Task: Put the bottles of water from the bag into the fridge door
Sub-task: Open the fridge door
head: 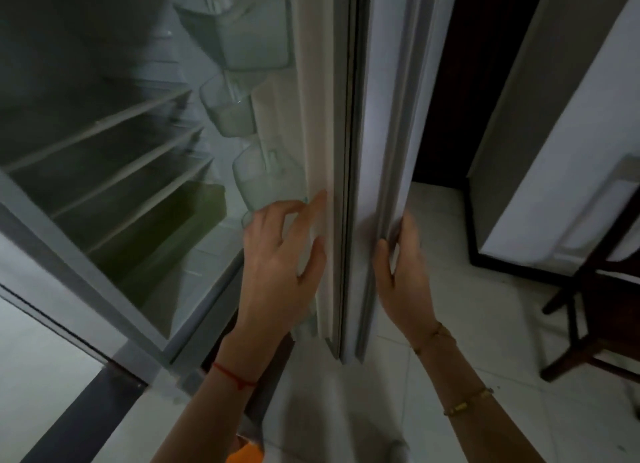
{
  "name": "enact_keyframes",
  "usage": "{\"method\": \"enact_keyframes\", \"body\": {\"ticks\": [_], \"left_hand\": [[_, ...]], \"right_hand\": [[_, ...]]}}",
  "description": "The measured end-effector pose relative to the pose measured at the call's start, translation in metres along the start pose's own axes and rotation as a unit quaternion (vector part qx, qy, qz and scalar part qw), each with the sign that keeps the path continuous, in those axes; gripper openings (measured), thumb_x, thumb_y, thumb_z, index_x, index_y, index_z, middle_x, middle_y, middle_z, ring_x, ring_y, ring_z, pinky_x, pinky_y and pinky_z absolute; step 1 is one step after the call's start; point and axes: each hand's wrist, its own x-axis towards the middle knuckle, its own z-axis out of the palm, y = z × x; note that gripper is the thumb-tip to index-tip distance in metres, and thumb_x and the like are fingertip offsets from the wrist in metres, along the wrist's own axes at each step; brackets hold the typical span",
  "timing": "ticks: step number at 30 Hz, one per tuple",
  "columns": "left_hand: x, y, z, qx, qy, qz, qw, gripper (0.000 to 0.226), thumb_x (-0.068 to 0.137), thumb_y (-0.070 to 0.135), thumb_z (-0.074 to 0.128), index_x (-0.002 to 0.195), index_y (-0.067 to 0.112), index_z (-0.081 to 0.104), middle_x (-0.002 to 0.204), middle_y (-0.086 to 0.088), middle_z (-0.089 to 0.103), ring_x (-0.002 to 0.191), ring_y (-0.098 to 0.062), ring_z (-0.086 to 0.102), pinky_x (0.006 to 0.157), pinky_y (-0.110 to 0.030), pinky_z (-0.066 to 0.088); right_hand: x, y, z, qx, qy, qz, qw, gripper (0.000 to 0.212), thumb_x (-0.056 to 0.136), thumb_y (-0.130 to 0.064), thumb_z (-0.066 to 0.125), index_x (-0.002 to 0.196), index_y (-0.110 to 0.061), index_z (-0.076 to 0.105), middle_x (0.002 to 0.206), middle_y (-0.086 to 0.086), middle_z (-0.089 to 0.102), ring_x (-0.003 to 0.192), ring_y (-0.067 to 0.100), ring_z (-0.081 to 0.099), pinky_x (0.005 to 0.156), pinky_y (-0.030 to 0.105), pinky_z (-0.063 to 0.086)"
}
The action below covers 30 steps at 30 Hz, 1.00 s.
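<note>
— Pale floor tiles [467,324] run under everything, and it is dim; the biggest thing in the room is the fridge [104,151], standing open on the left with bare shelves [114,182] slanting through its dark inside.

— And the door?

— That fridge door [346,151] is swung out and seen nearly edge-on, a tall white slab up the middle. Its inner side faces left, carrying clear door bins [239,29] stacked one above another. They look blurred; I cannot tell whether any bottle sits in them.

— What's over to the right?

— A white cabinet [554,151] or second appliance against a dark wall, and beside it a dark wooden chair [595,306] on the tiles.

— The hands?

— Left hand [280,265] is at the inner face of the door, fingers spread and loose, fingertips resting on the white seal near the lowest bin; it grasps nothing. Right hand [401,272] is wrapped round the outer edge of the door, thumb on the near side, fingers hidden behind the edge, so it is clamped on the door itself.

— Anything smaller?

— A red thread [235,376] round the left wrist, a beaded bracelet [467,402] on the right forearm, and a bit of something orange [247,454] at the bottom edge, too cut off to name.

— The water bottles, the bag?

— Neither shows from where I stand.
</note>
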Motion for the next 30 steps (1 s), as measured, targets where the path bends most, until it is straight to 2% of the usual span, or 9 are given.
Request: {"method": "enact_keyframes", "body": {"ticks": [3, 7, 11, 15, 17, 20, 21, 24, 30], "left_hand": [[0.008, 0.006, 0.019, 0.0, -0.026, -0.003, 1.0, 0.051, 0.09, 0.017, 0.062, 0.141, 0.013, 0.051, 0.125, -0.012, 0.054, 0.116, -0.025, 0.05, 0.1, -0.041, 0.04], [0.021, 0.021, 0.044, -0.018, -0.037, -0.021, 0.999, 0.051, 0.091, 0.015, 0.06, 0.141, 0.013, 0.05, 0.129, -0.012, 0.052, 0.122, -0.023, 0.048, 0.108, -0.03, 0.034], [0.036, 0.036, 0.07, -0.032, -0.035, -0.015, 0.999, 0.049, 0.09, 0.01, 0.06, 0.139, 0.01, 0.051, 0.128, -0.013, 0.053, 0.122, -0.022, 0.048, 0.107, -0.027, 0.034], [0.053, 0.045, 0.094, -0.027, -0.039, 0.003, 0.999, 0.051, 0.089, 0.004, 0.06, 0.139, 0.01, 0.052, 0.132, -0.013, 0.053, 0.126, -0.026, 0.048, 0.107, -0.039, 0.039], [0.061, 0.048, 0.108, -0.016, -0.053, 0.008, 0.998, 0.053, 0.089, 0.002, 0.058, 0.14, 0.012, 0.05, 0.137, -0.01, 0.052, 0.131, -0.026, 0.045, 0.109, -0.044, 0.036], [0.07, 0.052, 0.132, 0.003, -0.078, 0.012, 0.997, 0.058, 0.09, 0.004, 0.056, 0.146, 0.015, 0.044, 0.146, -0.004, 0.048, 0.14, -0.025, 0.037, 0.114, -0.051, 0.028], [0.073, 0.053, 0.14, 0.007, -0.084, 0.012, 0.996, 0.059, 0.09, 0.005, 0.055, 0.147, 0.015, 0.041, 0.149, -0.002, 0.046, 0.143, -0.024, 0.034, 0.117, -0.051, 0.025], [0.081, 0.058, 0.163, 0.006, -0.091, 0.011, 0.996, 0.061, 0.091, 0.008, 0.054, 0.149, 0.012, 0.036, 0.154, 0.0, 0.04, 0.147, -0.021, 0.026, 0.122, -0.045, 0.014], [0.102, 0.072, 0.204, 0.022, -0.088, 0.008, 0.996, 0.066, 0.091, 0.007, 0.053, 0.152, 0.01, 0.028, 0.158, -0.001, 0.033, 0.15, -0.018, 0.018, 0.123, -0.045, 0.01]], "right_hand": [[0.011, 0.016, -0.014, 0.001, -0.004, 0.001, 1.0, 0.051, 0.1, -0.023, 0.038, 0.148, -0.013, 0.024, 0.13, 0.011, 0.053, 0.117, 0.022, 0.056, 0.099, 0.042, 0.049], [0.029, 0.035, -0.033, -0.014, -0.002, -0.003, 1.0, 0.054, 0.099, -0.024, 0.037, 0.149, -0.012, 0.021, 0.138, 0.003, 0.05, 0.124, 0.01, 0.052, 0.105, 0.031, 0.045], [0.049, 0.061, -0.053, -0.049, 0.002, 0.003, 0.999, 0.053, 0.099, -0.031, 0.036, 0.147, -0.011, 0.025, 0.122, 0.005, 0.058, 0.1, 0.01, 0.062, 0.087, 0.033, 0.055], [0.073, 0.092, -0.072, -0.061, 0.006, 0.011, 0.998, 0.051, 0.1, -0.031, 0.036, 0.147, -0.014, 0.024, 0.109, 0.004, 0.061, 0.079, 0.012, 0.064, 0.07, 0.036, 0.059], [0.085, 0.107, -0.082, -0.061, 0.012, 0.017, 0.998, 0.049, 0.101, -0.028, 0.036, 0.147, -0.017, 0.024, 0.106, 0.005, 0.062, 0.076, 0.012, 0.063, 0.069, 0.035, 0.058], [0.105, 0.123, -0.097, -0.046, 0.028, 0.011, 0.998, 0.052, 0.101, -0.024, 0.039, 0.15, -0.021, 0.021, 0.12, -0.009, 0.056, 0.093, -0.001, 0.06, 0.084, 0.018, 0.052], [0.112, 0.126, -0.102, -0.036, 0.036, 0.004, 0.999, 0.055, 0.101, -0.022, 0.04, 0.151, -0.022, 0.018, 0.132, -0.009, 0.05, 0.108, -0.002, 0.056, 0.094, 0.02, 0.049], [0.128, 0.133, -0.116, -0.054, 0.067, -0.062, 0.994, 0.058, 0.1, -0.016, 0.042, 0.151, -0.019, 0.015, 0.156, 0.001, 0.025, 0.141, 0.014, 0.03, 0.114, 0.045, 0.033], [0.156, 0.154, -0.131, -0.142, 0.026, -0.112, 0.983, 0.058, 0.101, -0.022, 0.041, 0.152, -0.01, 0.017, 0.162, 0.003, 0.009, 0.149, 0.02, 0.008, 0.123, 0.031, 0.008]]}}
